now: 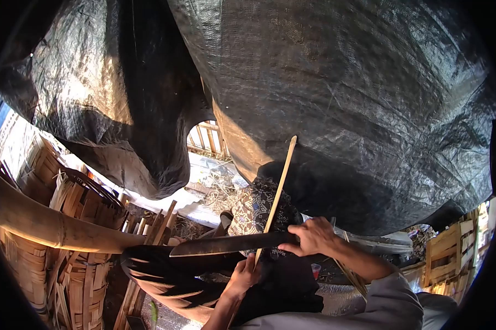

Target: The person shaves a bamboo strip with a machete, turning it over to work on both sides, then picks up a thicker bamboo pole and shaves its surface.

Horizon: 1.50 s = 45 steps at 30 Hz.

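Observation:
My right hand (pixel 312 236) is closed round the handle end of a machete (pixel 226 243), whose long dark blade points left across my lap. A thin, pale bamboo strip (pixel 280 190) slants upward from my left hand (pixel 242 278), which has its fingers wrapped round the lower part. The blade crosses the strip just above those fingers. The strip's upper end stands out in front of the dark tarp, and its bottom end is partly hidden by my left hand and forearm.
A thick bamboo pole (pixel 44 225) reaches in from the left towards my knee. Woven bamboo baskets (pixel 80 264) stand at the left, beside loose bamboo slats (pixel 163 225). A large dark tarp (pixel 341 104) hangs ahead. Patterned cloth (pixel 253 206) lies beyond the blade, and a red cup (pixel 315 269) is near my right forearm.

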Available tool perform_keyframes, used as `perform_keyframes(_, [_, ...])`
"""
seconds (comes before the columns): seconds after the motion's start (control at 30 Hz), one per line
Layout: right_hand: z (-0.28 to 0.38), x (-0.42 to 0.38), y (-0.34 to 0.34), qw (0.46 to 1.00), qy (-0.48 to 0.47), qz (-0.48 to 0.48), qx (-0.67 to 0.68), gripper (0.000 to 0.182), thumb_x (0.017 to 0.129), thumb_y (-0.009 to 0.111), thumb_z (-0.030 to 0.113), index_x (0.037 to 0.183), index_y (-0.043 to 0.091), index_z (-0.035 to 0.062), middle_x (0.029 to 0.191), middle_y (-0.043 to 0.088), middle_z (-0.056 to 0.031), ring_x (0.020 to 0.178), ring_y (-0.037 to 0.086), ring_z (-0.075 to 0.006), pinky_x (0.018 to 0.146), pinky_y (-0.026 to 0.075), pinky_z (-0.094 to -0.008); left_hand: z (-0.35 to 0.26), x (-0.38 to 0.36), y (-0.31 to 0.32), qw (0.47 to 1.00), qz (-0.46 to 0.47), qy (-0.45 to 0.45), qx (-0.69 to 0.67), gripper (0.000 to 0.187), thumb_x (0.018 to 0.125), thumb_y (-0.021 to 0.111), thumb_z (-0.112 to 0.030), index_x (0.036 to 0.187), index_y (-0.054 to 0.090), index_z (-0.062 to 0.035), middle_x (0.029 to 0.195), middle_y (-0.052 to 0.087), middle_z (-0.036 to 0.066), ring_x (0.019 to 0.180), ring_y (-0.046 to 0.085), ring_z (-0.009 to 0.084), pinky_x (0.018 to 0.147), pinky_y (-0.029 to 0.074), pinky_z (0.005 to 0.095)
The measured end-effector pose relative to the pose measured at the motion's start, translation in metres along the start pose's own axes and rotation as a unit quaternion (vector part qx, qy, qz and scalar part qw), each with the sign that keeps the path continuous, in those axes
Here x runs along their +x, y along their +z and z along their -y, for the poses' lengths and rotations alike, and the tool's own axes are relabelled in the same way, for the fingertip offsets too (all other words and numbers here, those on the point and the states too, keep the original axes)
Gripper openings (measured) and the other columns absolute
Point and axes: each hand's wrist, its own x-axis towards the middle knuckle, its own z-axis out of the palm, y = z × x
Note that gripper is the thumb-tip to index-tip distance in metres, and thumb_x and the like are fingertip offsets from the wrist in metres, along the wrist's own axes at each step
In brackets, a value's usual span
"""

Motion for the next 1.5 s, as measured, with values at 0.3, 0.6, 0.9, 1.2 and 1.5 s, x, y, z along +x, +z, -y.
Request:
perform_keyframes(0.3, [-0.047,0.036,-0.034,0.948,0.273,-0.092,0.132,0.059,0.085,0.049,0.057,0.081,0.067,0.0014,0.071,0.064,-0.0227,0.077,0.065,-0.0365,0.069,0.052,-0.0448,0.05,0.012,-0.02,0.95,0.03,0.161,0.267,0.028,0.095,0.046,-0.03,0.095,0.057,-0.004,0.077,0.048,0.003,0.059,0.047,0.0122,0.052,0.041,0.0257])
perform_keyframes(0.6, [0.024,-0.001,-0.009,0.999,0.028,0.033,-0.001,0.054,0.076,0.057,0.062,0.077,0.068,0.0096,0.046,0.055,-0.0126,0.046,0.061,-0.0309,0.049,0.052,-0.039,-0.009,-0.01,0.0,0.989,0.085,-0.04,-0.114,0.041,0.098,0.036,-0.038,0.069,0.041,-0.0105,0.052,0.028,-0.004,0.039,0.023,0.0066,0.036,0.02,0.0225])
perform_keyframes(0.9, [-0.039,0.045,-0.022,0.972,0.2,-0.108,0.053,0.058,0.084,0.052,0.055,0.082,0.067,-0.0004,0.072,0.063,-0.0237,0.071,0.063,-0.0378,0.067,0.051,-0.0451,-0.011,-0.019,0.004,0.987,0.096,-0.038,-0.125,0.043,0.099,0.033,-0.039,0.066,0.037,-0.0124,0.05,0.024,-0.006,0.037,0.022,0.0061,0.036,0.018,0.0222])
perform_keyframes(1.2, [0.024,0.001,-0.011,0.999,0.02,0.05,-0.005,0.054,0.077,0.057,0.061,0.074,0.066,0.0087,0.046,0.054,-0.0143,0.048,0.06,-0.0323,0.05,0.05,-0.0416,-0.011,-0.015,-0.003,0.981,0.114,-0.078,-0.136,0.043,0.099,0.031,-0.042,0.065,0.034,-0.0147,0.049,0.024,-0.007,0.037,0.02,0.0056,0.036,0.017,0.0222])
perform_keyframes(1.5, [0.0,0.015,-0.018,0.99,0.137,-0.037,0.012,0.055,0.078,0.056,0.061,0.081,0.068,0.0076,0.055,0.059,-0.0164,0.059,0.062,-0.0397,0.063,0.052,-0.0471,-0.009,-0.013,0.002,0.994,0.072,-0.02,-0.079,0.045,0.096,0.036,-0.047,0.068,0.041,-0.0123,0.054,0.028,-0.006,0.041,0.025,0.0046,0.038,0.019,0.0213])
